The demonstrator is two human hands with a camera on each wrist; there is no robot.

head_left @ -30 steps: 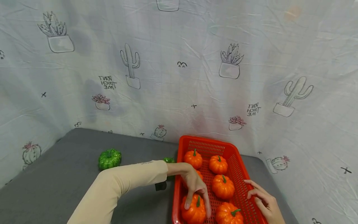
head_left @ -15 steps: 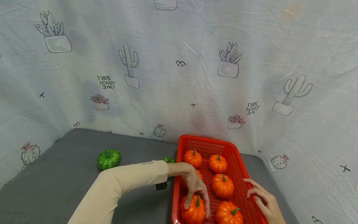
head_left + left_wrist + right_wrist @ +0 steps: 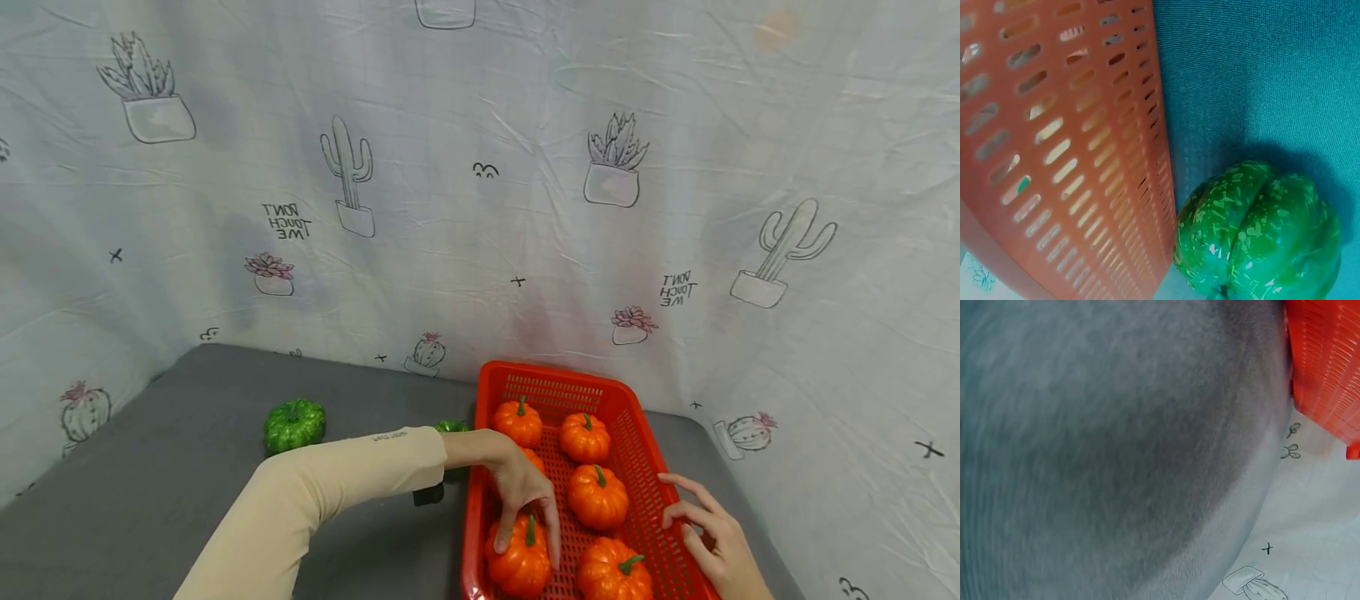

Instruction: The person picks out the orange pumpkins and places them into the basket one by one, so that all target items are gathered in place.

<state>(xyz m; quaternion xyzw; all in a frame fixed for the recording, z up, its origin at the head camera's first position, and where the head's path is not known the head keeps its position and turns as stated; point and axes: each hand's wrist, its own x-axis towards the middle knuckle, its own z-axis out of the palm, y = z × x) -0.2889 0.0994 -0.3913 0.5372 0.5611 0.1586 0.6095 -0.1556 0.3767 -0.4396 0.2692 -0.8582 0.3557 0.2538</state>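
In the head view my left hand [image 3: 521, 492] reaches down into the red plastic basket [image 3: 656, 442]. Its thumb and fingers grip an orange pumpkin [image 3: 519, 567] with a green stem, at the basket's near left. The right hand [image 3: 712, 533] holds the basket's right rim, its bent fingers over the edge and the index finger straighter. Several other orange pumpkins stand in the basket, among them one at the near right [image 3: 613, 571] and one behind it [image 3: 597, 497]. My left hand partly covers another. Neither wrist view shows the fingers.
A speckled green pumpkin [image 3: 295, 426] sits on the grey tabletop [image 3: 112, 500] to the left. Another green pumpkin [image 3: 1260, 231] lies just outside the basket's left wall, mostly behind my forearm in the head view. A cactus-print sheet [image 3: 450, 208] hangs behind and at the sides.
My left hand has risen slightly, and the gripped pumpkin has shifted a little with it. The right hand's index finger has straightened slightly on the rim.
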